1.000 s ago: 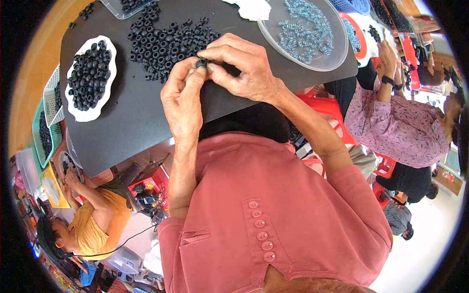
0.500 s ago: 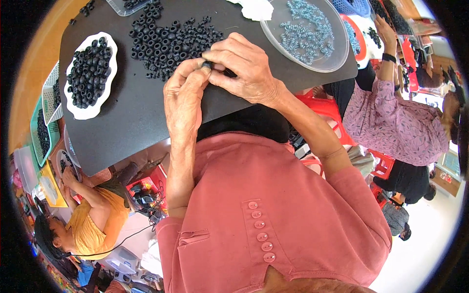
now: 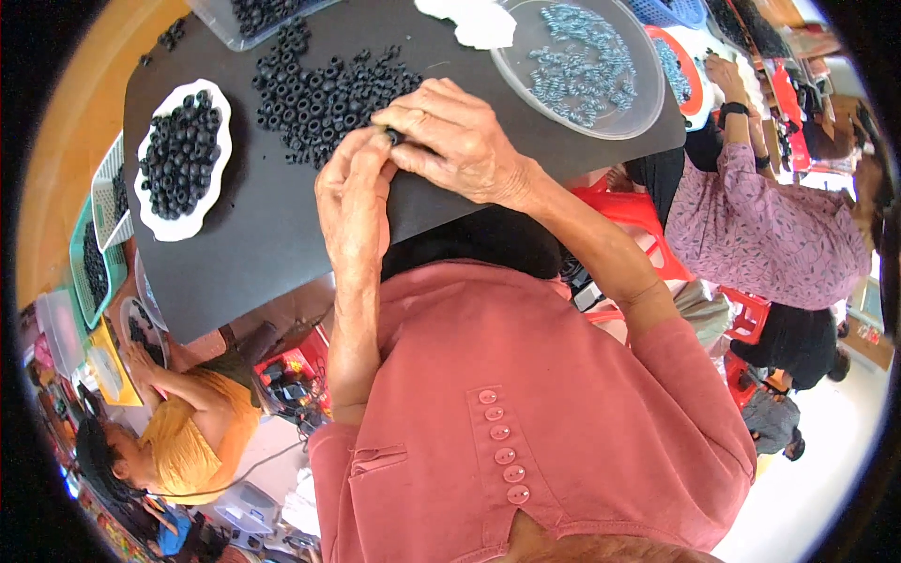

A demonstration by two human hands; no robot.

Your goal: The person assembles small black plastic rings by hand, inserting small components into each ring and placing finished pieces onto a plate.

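My left hand (image 3: 355, 195) and my right hand (image 3: 462, 139) meet over the near part of the dark table (image 3: 253, 253). Between their fingertips is a small black round part (image 3: 394, 137), mostly covered by thumbs and fingers. Both hands are closed on it. Just beyond them lies a loose pile of black ring-shaped parts (image 3: 319, 98), larger pieces mixed with smaller ones. To the left, a white dish with a wavy rim (image 3: 178, 228) holds more rounded black parts (image 3: 180, 155).
A round clear tray (image 3: 615, 125) with small bluish coil springs (image 3: 582, 66) stands far right, beside crumpled white material (image 3: 483, 23). A clear box (image 3: 246, 39) sits at the far edge. Left are baskets (image 3: 114, 267) and a person in yellow (image 3: 211, 432); right, a person in patterned purple (image 3: 751, 225).
The view has shifted slightly, so dish and pile appear a little lower. My hands stay together on the small part, with the fingers slightly rearranged.
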